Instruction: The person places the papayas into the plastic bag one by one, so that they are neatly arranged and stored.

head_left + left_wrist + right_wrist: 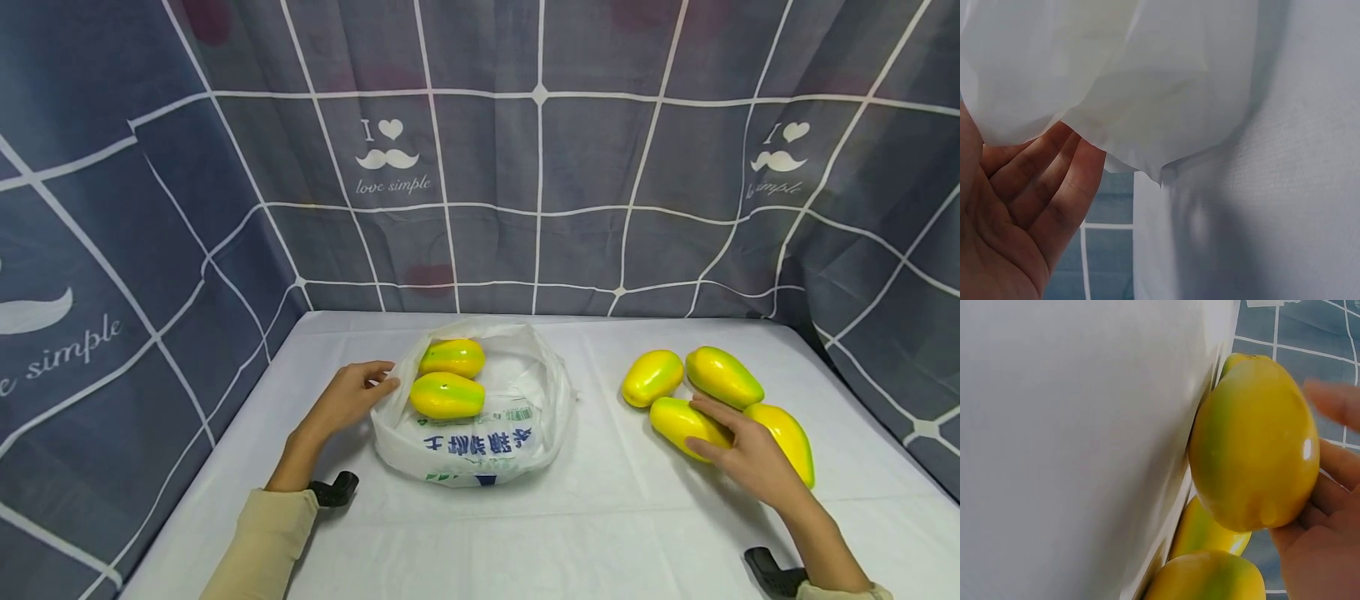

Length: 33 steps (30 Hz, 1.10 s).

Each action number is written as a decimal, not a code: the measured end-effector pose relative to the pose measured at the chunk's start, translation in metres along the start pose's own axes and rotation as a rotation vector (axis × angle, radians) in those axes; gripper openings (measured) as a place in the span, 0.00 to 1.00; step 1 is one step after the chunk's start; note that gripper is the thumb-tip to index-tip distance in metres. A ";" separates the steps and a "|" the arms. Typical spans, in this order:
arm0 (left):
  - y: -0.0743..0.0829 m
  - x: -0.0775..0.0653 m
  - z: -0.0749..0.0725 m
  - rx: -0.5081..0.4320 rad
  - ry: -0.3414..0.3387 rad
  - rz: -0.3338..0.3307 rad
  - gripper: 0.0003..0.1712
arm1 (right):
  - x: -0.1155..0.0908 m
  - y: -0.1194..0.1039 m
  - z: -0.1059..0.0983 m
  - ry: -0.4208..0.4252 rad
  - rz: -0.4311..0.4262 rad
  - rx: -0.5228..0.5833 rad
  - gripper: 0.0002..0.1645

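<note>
A white plastic bag (pixel 480 454) with blue and green print lies with its mouth spread wide. Two yellow-green papayas (pixel 447 395) rest inside, toward its left. My left hand (pixel 351 402) holds the bag's left rim; the left wrist view shows its fingers (pixel 1054 181) partly covered by the plastic. Over on the right, my right hand (pixel 750 454) reaches over a papaya (pixel 682 427), its fingers lying on the top and its thumb apart on the near side. Close up, that papaya (pixel 1254 444) hides part of the fingers.
Around the right hand lie three other papayas: one to the left (pixel 652 378), one behind (pixel 723 375) and one to the right (pixel 783 442). A white cloth covers the table (pixel 480 550). Dark grid-patterned curtains (pixel 495 167) stand behind it and along both sides.
</note>
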<state>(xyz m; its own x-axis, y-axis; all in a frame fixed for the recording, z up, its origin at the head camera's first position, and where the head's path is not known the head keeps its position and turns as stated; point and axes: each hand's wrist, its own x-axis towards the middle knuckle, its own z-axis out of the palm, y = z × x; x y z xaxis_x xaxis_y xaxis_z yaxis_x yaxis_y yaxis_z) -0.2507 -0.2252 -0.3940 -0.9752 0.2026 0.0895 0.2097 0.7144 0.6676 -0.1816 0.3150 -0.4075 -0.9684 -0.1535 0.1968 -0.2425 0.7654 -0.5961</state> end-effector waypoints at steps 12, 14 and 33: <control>-0.001 0.001 0.000 -0.003 0.009 0.023 0.27 | -0.005 0.000 0.005 0.007 -0.044 -0.023 0.40; -0.001 0.001 0.000 -0.004 0.007 0.025 0.27 | -0.005 0.000 0.005 0.007 -0.043 -0.026 0.40; -0.002 0.000 0.001 -0.008 0.006 0.024 0.26 | -0.006 -0.002 0.004 -0.022 -0.011 -0.033 0.42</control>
<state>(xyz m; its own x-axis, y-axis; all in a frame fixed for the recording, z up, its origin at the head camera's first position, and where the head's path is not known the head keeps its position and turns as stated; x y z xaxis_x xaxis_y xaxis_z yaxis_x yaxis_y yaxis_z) -0.2509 -0.2258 -0.3956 -0.9704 0.2152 0.1098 0.2321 0.7042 0.6710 -0.1756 0.3118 -0.4111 -0.9667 -0.1758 0.1857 -0.2516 0.7837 -0.5679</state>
